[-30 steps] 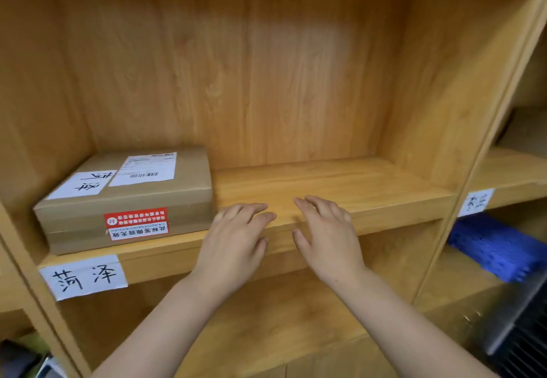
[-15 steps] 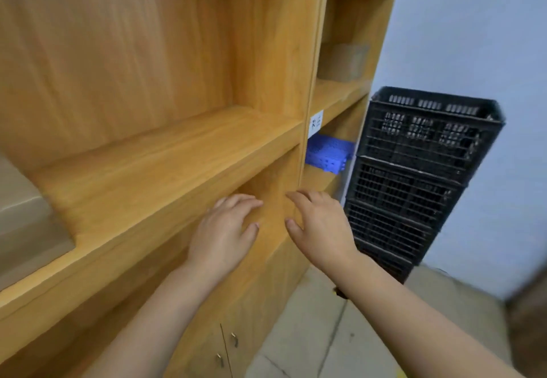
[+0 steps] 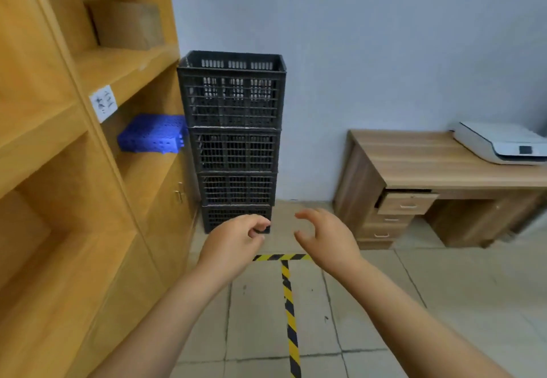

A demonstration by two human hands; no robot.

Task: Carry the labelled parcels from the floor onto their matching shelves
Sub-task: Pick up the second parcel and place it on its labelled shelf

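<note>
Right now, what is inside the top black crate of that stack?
Through the slotted wall of the top black crate only dark mesh and light gaps show; nothing rises above its rim. Its floor is hidden, so contents cannot be ruled out.

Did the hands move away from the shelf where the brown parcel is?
Yes. The left hand and right hand left that shelf's edge and now hang empty over the floor, right of the bookcase, before the black crates.

Even, soft indoor light; slight motion blur, wide-angle bending at edges.
</note>
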